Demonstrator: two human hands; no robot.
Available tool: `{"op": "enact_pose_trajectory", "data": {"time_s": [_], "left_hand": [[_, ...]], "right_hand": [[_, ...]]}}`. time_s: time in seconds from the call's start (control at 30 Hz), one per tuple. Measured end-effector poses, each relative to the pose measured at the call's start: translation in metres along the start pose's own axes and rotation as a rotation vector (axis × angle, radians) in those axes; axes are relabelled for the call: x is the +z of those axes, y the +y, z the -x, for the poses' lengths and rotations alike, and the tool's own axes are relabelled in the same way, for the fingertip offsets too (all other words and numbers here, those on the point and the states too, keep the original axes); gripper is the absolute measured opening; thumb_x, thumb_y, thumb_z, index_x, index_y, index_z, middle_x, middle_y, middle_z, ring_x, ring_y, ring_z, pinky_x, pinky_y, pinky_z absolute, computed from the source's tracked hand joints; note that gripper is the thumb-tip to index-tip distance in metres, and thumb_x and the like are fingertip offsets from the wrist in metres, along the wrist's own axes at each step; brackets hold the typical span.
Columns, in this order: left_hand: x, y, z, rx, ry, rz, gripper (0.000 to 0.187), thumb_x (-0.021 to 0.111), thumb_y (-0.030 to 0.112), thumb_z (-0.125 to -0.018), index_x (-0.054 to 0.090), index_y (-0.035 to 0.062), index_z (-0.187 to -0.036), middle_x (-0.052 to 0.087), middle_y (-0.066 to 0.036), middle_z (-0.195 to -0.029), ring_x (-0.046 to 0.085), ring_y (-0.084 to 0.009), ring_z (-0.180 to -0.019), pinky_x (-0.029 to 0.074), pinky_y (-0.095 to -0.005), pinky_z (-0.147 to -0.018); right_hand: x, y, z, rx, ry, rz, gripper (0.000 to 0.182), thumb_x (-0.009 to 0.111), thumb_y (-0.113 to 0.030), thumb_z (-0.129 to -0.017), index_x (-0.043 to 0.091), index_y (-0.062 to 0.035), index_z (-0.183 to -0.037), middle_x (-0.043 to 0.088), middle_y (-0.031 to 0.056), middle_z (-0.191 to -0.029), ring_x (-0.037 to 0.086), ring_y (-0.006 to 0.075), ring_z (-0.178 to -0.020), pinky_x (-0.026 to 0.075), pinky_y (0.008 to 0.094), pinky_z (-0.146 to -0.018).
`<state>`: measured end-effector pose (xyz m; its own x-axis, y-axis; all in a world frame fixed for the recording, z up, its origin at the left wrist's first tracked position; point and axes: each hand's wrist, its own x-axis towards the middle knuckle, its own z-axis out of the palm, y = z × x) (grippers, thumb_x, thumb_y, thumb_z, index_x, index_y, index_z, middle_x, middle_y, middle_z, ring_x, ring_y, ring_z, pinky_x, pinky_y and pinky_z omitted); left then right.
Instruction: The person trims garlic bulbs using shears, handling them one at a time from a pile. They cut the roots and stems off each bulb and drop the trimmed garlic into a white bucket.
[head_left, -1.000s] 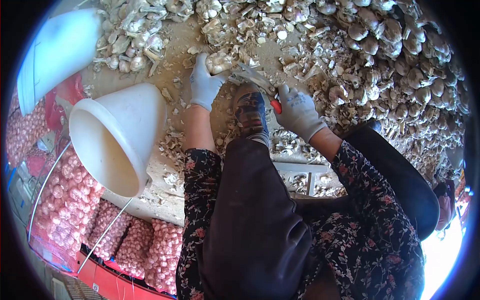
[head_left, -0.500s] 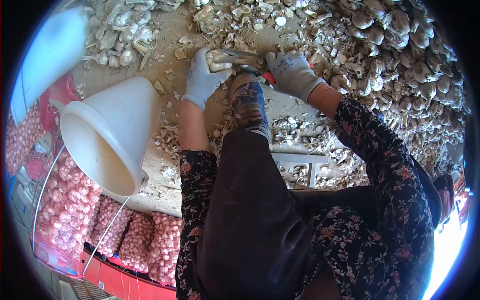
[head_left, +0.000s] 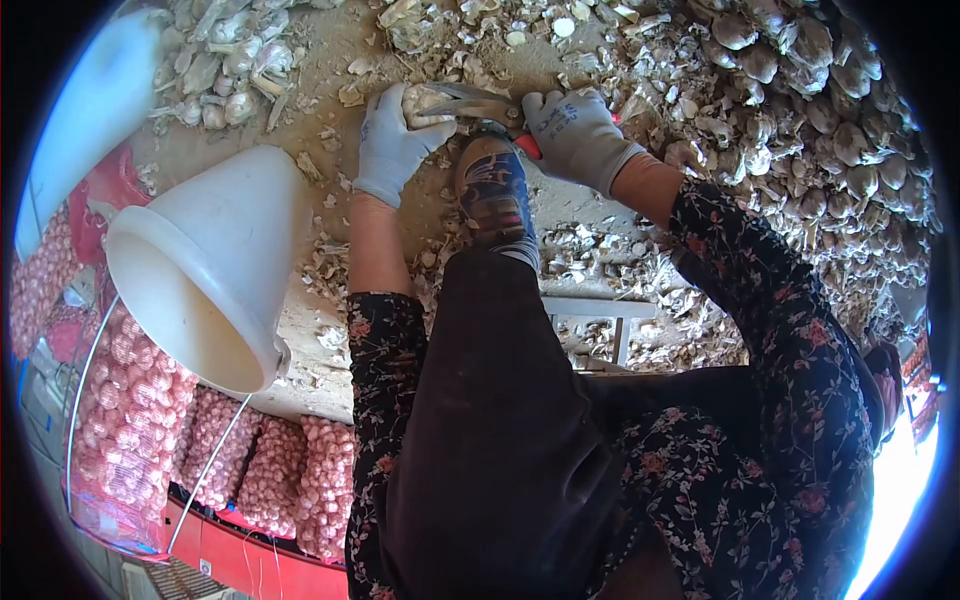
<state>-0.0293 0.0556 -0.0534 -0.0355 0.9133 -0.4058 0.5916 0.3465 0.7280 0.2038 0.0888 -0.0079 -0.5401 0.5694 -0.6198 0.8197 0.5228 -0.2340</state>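
My left hand [head_left: 393, 145], in a pale work glove, is closed around a garlic bulb [head_left: 424, 104]. My gloved right hand [head_left: 576, 134] grips the red handles of a pair of shears [head_left: 490, 107]. The blades point left and lie at the bulb, spread apart. Just below them is the toe of my shoe [head_left: 493, 190]. Part of the bulb is covered by the left fingers and the blades.
A large white bucket [head_left: 235, 235] lies tipped at the left, near red mesh sacks of garlic [head_left: 125, 400]. Heaped garlic [head_left: 830, 140] fills the right side, with a smaller pile [head_left: 235, 75] at upper left. Dry skins and trimmings litter the ground.
Both hands have shifted slightly left and up in view with the bulb and shears. The shear blades look wider apart at the bulb than before.
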Motion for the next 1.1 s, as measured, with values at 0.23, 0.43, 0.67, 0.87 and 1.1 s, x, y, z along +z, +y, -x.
{"op": "enact_pose_trajectory", "data": {"time_s": [0.23,0.43,0.67,0.87,1.1], "left_hand": [[-0.006,0.009,-0.002,0.058,-0.053,-0.112,0.058,0.081,0.014,-0.063,0.055,-0.0033,-0.112,0.059,-0.011,-0.107,0.059,-0.0155,-0.092,0.05,-0.0291,-0.08],[-0.005,-0.006,-0.01,0.023,-0.107,0.021,0.075,0.081,0.008,-0.065,0.042,-0.0096,-0.126,0.056,-0.012,-0.111,0.057,-0.015,-0.094,0.05,-0.0259,-0.081],[-0.009,-0.025,-0.021,-0.056,-0.186,0.264,0.082,0.085,0.026,-0.057,0.05,-0.0013,-0.126,0.056,-0.018,-0.116,0.056,-0.0251,-0.104,0.045,-0.0333,-0.092],[-0.006,-0.01,-0.01,0.02,-0.156,0.244,0.076,0.078,0.001,-0.066,0.037,-0.006,-0.13,0.052,-0.013,-0.115,0.055,-0.0177,-0.103,0.049,-0.0282,-0.088],[-0.003,-0.012,-0.009,0.082,-0.061,0.062,0.071,0.082,0.023,-0.059,0.048,0.0022,-0.117,0.054,-0.018,-0.111,0.057,-0.0306,-0.099,0.046,-0.038,-0.088]], "right_hand": [[0.006,0.0,-0.007,0.003,-0.096,-0.038,0.033,0.06,-0.03,-0.083,0.048,-0.0037,-0.099,0.066,0.0136,-0.085,0.067,0.0291,-0.075,0.051,0.042,-0.069],[0.009,-0.008,0.006,0.048,-0.025,-0.213,0.039,0.055,-0.036,-0.085,0.052,0.0002,-0.1,0.068,0.0154,-0.083,0.067,0.0301,-0.077,0.052,0.0399,-0.068],[0.03,0.009,0.007,0.045,-0.026,-0.267,0.038,0.054,-0.034,-0.086,0.05,-0.0001,-0.102,0.067,0.018,-0.088,0.066,0.0321,-0.081,0.052,0.0403,-0.071],[0.028,0.007,0.02,0.059,0.115,-0.207,0.04,0.053,-0.038,-0.087,0.048,-0.0001,-0.099,0.064,0.0179,-0.086,0.065,0.0323,-0.08,0.05,0.0437,-0.068],[0.023,-0.013,-0.001,0.085,0.121,-0.075,0.041,0.053,-0.039,-0.086,0.047,-0.0001,-0.1,0.063,0.0188,-0.084,0.065,0.0324,-0.077,0.05,0.0439,-0.069]]}}
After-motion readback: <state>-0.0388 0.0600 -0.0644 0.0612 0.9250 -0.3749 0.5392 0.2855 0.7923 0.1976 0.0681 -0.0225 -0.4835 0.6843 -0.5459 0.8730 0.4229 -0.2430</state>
